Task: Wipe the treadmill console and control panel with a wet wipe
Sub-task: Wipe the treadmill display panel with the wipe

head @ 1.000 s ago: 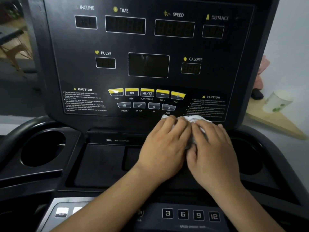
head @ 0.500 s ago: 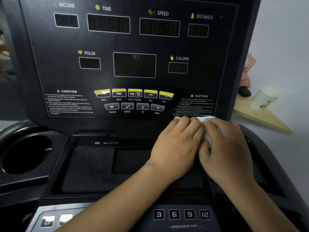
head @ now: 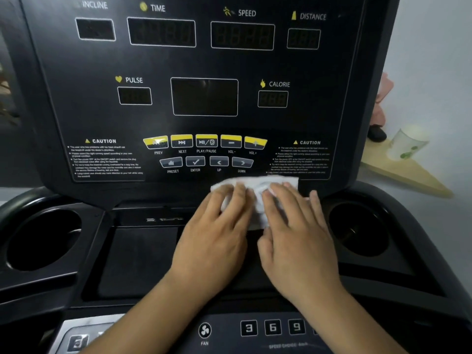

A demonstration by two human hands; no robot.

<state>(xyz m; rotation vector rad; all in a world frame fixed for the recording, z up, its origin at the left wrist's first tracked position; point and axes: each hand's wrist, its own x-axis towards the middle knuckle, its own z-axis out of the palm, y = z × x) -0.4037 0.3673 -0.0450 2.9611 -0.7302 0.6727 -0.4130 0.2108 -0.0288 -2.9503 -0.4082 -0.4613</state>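
The black treadmill console (head: 204, 60) fills the view, with dark displays and a row of yellow buttons (head: 205, 141). A white wet wipe (head: 256, 186) lies spread along the console's lower edge, just below the DOWN key and the right caution text. My left hand (head: 217, 241) and my right hand (head: 298, 241) lie side by side on it, and their straight fingers press it flat against the panel. The lower control panel (head: 273, 328), with its fan and speed keys, sits in front of my wrists.
Round cup holders sit at the left (head: 43, 241) and right (head: 357, 231) of a recessed tray (head: 138, 259). Beyond the console's right side, a wooden shelf (head: 408, 172) carries a paper cup (head: 406, 146) and a dark object (head: 378, 134).
Both hands slid the wipe right along the console's lower edge, then back left to below the DOWN key. The wipe now lies spread wider under the fingers.
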